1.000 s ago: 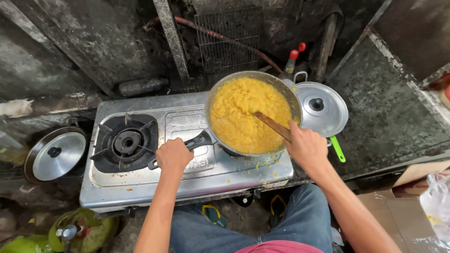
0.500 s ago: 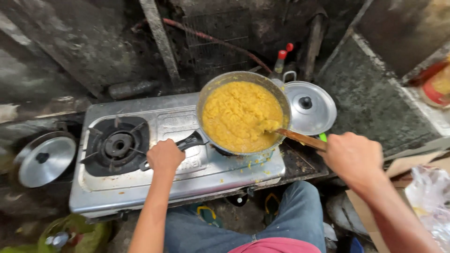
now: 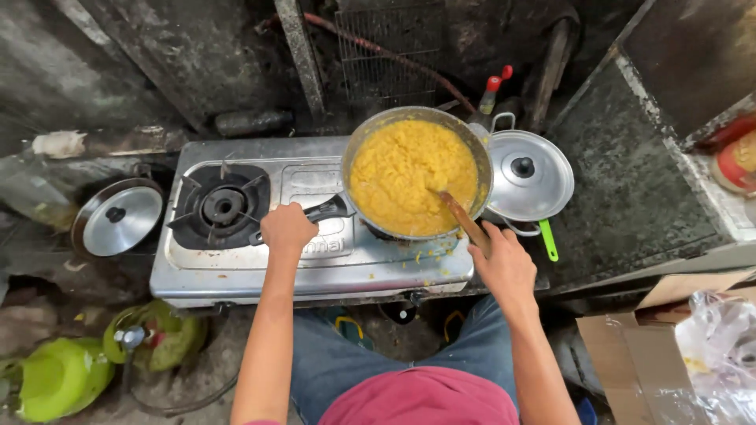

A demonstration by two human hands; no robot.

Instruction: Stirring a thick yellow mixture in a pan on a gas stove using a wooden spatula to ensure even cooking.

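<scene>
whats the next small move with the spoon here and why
Probably sweep the wooden spoon along the near rim toward the middle: the right hand holds it dug into the thick yellow mash, and the left hand grips the pan handle steady.

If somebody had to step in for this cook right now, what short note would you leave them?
Left hand: closed on the pan's black handle, steadying it.
Right hand: gripping a wooden spoon, whose tip is sunk in the food near the rim closest to the cook.
Pan: sits on the right burner of the steel stove, full of thick yellow mash. Left burner is bare.
Done: the mash looks evenly mixed; some bits have spilled on the stove front.
Left: probably more stirring. Whether the flame is on cannot be seen. Two lids lie nearby, one left of the stove, one right of the pan.
</scene>
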